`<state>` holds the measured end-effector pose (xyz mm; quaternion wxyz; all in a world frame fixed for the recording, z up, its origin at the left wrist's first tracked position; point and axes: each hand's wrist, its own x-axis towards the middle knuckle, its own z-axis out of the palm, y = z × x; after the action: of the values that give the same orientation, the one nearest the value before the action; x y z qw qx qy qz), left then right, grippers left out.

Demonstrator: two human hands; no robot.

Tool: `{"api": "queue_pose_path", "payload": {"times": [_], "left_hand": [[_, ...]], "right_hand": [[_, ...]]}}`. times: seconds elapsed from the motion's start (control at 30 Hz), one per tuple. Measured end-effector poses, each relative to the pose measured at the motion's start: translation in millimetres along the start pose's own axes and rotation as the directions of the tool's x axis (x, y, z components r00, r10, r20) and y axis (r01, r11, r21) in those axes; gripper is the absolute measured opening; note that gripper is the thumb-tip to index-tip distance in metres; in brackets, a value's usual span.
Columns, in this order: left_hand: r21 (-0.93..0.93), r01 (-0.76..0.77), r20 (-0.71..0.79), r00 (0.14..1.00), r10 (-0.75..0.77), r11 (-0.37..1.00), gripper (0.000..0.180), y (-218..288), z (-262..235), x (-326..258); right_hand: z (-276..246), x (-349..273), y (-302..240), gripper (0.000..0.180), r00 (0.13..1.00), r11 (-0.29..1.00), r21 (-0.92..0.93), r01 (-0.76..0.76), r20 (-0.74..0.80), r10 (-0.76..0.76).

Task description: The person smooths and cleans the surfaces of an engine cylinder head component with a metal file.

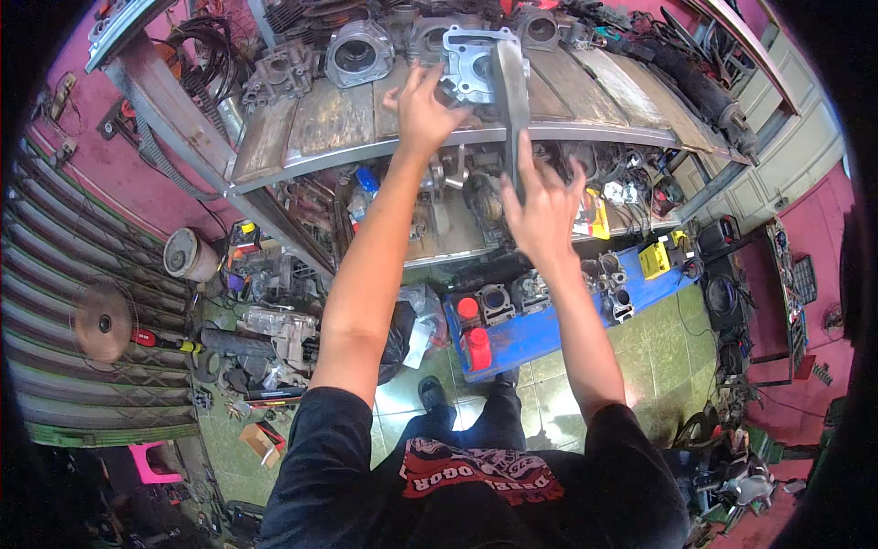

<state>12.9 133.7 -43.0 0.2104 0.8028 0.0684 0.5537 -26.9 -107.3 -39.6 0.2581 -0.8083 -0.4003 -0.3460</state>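
A silvery engine cylinder block (468, 66) lies on the plank bench top (334, 119), its gasket face up. My left hand (425, 114) grips its left corner between thumb and forefinger, the other fingers bent away from it. Across the right part of the block lies a long flat grey file (514, 110), pointing away from me. My right hand (544, 206) holds the near end of this file, forefinger stretched along it and thumb on its left side. The file hides part of the block's right side.
More engine castings stand along the bench: a round-bored cylinder (359, 57) and a crankcase part (279, 78). Engine parts crowd the lower shelf. Below, a blue low table (540, 340) bears cylinders and red bottles (477, 349). A fan (103, 323) is at far left.
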Motion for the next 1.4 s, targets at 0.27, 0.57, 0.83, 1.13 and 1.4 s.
{"api": "queue_pose_path", "payload": {"times": [0.27, 0.57, 0.83, 1.13, 1.4], "left_hand": [[-0.017, -0.018, 0.009, 1.0, 0.018, 1.0, 0.08, 1, 1, 0], [0.023, -0.001, -0.013, 1.0, 0.001, 1.0, 0.08, -4, 1, 1], [0.027, -0.012, 0.025, 1.0, 0.011, 1.0, 0.083, 1, 3, 0], [0.04, 0.006, 0.044, 0.999, -0.007, 0.999, 0.089, -4, 7, 2], [0.0, 0.003, 0.022, 1.0, -0.003, 1.0, 0.086, 4, 5, 1]], "right_hand": [[-9, -1, 12, 0.067, 0.996, 0.991, 0.113, -0.069, -0.044, 0.075], [-17, -32, 18, 0.068, 0.993, 0.989, 0.097, -0.116, -0.011, 0.118], [-1, -15, 20, 0.066, 0.989, 0.982, 0.112, -0.15, 0.022, 0.148], [-6, 39, 15, 0.066, 0.999, 0.995, -0.081, -0.05, -0.017, 0.048], [-3, 41, -19, 0.065, 0.997, 1.0, 0.004, 0.025, 0.078, -0.026]]}}
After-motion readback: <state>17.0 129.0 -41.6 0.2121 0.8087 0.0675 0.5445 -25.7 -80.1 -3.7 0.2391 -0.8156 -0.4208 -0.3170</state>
